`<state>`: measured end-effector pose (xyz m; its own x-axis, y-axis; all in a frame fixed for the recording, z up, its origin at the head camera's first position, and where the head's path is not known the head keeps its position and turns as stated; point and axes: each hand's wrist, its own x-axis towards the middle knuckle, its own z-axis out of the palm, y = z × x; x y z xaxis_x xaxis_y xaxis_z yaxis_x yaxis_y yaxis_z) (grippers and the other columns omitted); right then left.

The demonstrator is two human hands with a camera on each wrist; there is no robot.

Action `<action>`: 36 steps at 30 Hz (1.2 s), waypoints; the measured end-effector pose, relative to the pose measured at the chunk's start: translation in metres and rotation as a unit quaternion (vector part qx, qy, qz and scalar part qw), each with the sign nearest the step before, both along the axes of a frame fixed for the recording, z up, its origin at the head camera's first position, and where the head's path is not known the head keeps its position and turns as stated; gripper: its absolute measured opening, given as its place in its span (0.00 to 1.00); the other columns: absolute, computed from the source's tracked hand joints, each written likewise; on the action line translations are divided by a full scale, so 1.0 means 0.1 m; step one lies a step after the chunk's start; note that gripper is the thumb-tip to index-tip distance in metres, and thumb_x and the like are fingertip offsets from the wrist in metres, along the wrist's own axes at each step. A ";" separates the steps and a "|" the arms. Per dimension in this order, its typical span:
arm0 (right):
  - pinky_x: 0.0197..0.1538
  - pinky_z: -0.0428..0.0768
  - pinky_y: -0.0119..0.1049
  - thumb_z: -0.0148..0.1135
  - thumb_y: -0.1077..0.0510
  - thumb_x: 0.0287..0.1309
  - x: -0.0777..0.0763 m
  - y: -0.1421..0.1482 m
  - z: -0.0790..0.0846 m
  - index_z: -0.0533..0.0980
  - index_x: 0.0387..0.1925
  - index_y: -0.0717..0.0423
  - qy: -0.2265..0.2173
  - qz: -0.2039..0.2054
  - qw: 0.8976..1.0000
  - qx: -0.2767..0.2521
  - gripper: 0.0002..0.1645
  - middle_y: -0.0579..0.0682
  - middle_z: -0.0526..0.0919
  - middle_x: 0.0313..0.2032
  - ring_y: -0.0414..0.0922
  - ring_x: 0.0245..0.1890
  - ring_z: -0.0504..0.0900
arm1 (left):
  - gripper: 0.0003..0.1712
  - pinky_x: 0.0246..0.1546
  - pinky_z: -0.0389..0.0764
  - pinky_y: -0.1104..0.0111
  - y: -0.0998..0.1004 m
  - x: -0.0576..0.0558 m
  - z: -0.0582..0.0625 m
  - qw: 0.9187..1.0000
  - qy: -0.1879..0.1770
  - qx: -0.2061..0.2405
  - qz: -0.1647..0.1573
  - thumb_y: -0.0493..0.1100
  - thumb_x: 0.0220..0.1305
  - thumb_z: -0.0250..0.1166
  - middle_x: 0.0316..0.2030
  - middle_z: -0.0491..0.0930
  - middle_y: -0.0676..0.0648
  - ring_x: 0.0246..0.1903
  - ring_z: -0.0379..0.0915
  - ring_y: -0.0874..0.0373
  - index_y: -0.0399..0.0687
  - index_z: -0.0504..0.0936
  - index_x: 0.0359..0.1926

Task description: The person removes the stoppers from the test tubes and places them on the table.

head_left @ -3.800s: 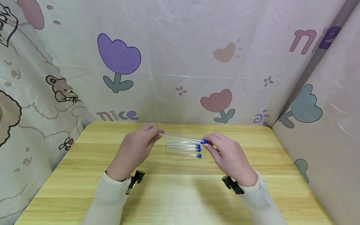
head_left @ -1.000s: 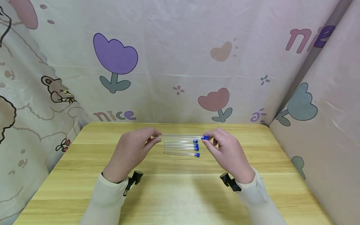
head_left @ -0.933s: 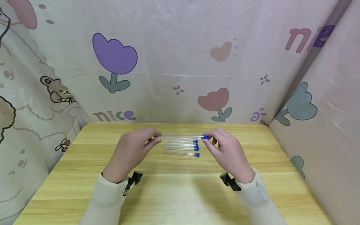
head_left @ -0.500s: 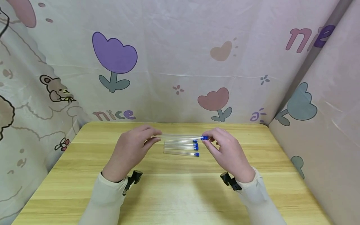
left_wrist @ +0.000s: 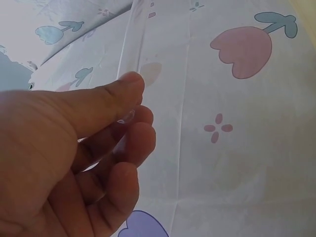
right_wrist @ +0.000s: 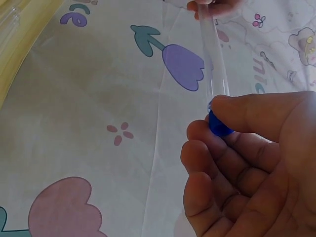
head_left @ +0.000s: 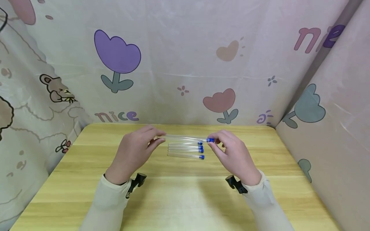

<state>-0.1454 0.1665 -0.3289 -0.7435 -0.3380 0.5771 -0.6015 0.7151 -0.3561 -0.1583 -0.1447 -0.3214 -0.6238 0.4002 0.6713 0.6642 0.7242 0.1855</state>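
A clear test tube [head_left: 185,138] with a blue stopper [head_left: 210,140] spans the gap between my two hands, above the table. My left hand [head_left: 138,146] pinches its far-left end; in the left wrist view the thumb and fingers close round the rounded tip of the tube [left_wrist: 130,44]. My right hand [head_left: 231,152] pinches the stopper, and the right wrist view shows the blue stopper [right_wrist: 219,124] between thumb and index finger, seated at the tube's mouth. Just below the held tube, several similar test tubes [head_left: 185,155] lie side by side, blue stoppers pointing right.
The tubes lie on a light wood-grain table [head_left: 185,199]. A printed fabric curtain [head_left: 173,57] stands behind the table's back edge and along both sides. Each wrist wears a small black camera mount, such as the left mount [head_left: 137,184].
About a second ago the held tube lay nearly level; now its left end is slightly higher. Both hands keep the same pinches. The lying tubes stay in place while the head view shifts slightly.
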 end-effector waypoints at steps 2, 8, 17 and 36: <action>0.37 0.79 0.37 0.71 0.60 0.65 0.00 0.00 0.01 0.84 0.44 0.50 -0.007 -0.005 1.000 -0.004 0.07 0.40 0.82 0.37 0.37 0.38 0.77 | 0.11 0.22 0.75 0.73 0.00 -0.01 0.01 1.000 -0.002 0.001 -0.001 0.41 0.59 0.78 0.37 0.87 0.55 0.24 0.74 0.67 0.48 0.90 0.44; 0.39 0.80 0.37 0.71 0.60 0.66 0.00 -0.01 0.03 0.84 0.43 0.51 -0.022 -0.016 1.000 -0.011 0.06 0.41 0.82 0.36 0.37 0.38 0.77 | 0.11 0.22 0.74 0.73 -0.01 -0.01 0.01 1.000 -0.007 -0.003 -0.005 0.42 0.61 0.77 0.37 0.87 0.55 0.23 0.73 0.67 0.48 0.90 0.44; 0.38 0.80 0.36 0.70 0.60 0.66 0.00 -0.02 0.02 0.84 0.43 0.50 -0.022 -0.018 1.000 -0.003 0.06 0.40 0.82 0.36 0.37 0.37 0.77 | 0.11 0.23 0.76 0.72 0.00 -0.01 0.00 1.000 -0.008 -0.011 -0.002 0.42 0.61 0.77 0.37 0.87 0.54 0.24 0.75 0.66 0.48 0.90 0.44; 0.39 0.80 0.36 0.70 0.60 0.66 -0.01 0.02 0.02 0.84 0.42 0.52 -0.031 -0.018 0.999 -0.022 0.05 0.41 0.81 0.35 0.43 0.36 0.79 | 0.11 0.24 0.77 0.71 0.04 -0.04 -0.02 0.999 -0.023 -0.025 0.000 0.44 0.62 0.76 0.40 0.88 0.53 0.26 0.77 0.65 0.48 0.88 0.44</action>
